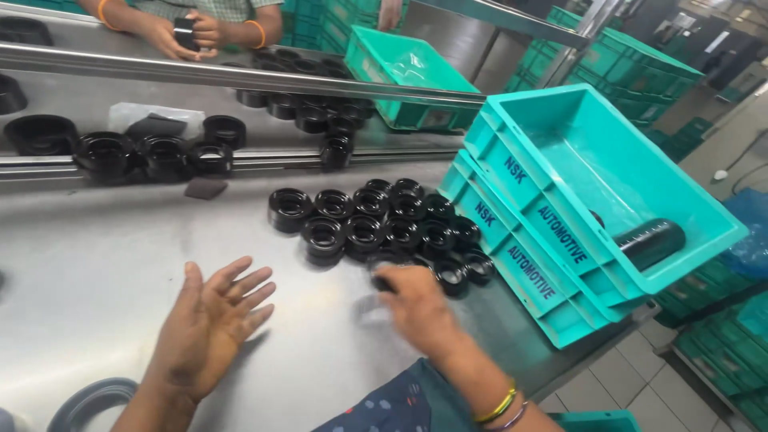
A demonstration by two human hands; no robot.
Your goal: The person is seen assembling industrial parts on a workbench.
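Note:
Several black rubber rings (376, 224) lie clustered on a steel table (88, 264). My right hand (416, 308) reaches into the near edge of the cluster and its fingers close around one black ring (382, 282), partly hidden. My left hand (212, 324) hovers over bare steel to the left, palm up, fingers spread, holding nothing. A large dark rubber ring (88, 400) lies by my left forearm at the bottom edge.
Two stacked teal crates (552, 240) sit tilted at the table's right edge, the lower holding a black cylinder (652, 242). More black rings (152, 152) line a metal rail behind. Across the table another person's hands (188, 32) hold a black part. A teal crate (404, 72) stands beyond.

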